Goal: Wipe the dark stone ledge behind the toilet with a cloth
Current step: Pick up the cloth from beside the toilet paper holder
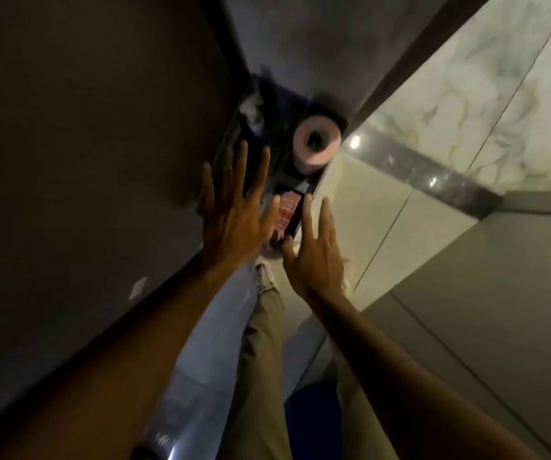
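The view is strongly tilted. A broad dark surface (85, 167), probably the stone ledge, fills the left side. A black tray (295, 180) rests at its far end, holding a pink toilet roll (315, 142), a dark box with white tissue (252, 109) sticking out, and a red patterned packet (287, 209). My left hand (237, 210) is spread open against the tray's left side. My right hand (314, 250) is open at the tray's near right edge, thumb touching it. Neither hand holds anything. No cloth is in sight.
Pale marbled wall tiles (466, 94) with a glossy dark stone band (433, 171) run along the right. Below my arms are my khaki trouser leg (260, 343), a shoe (265, 277) and something blue (310, 413) on the pale floor.
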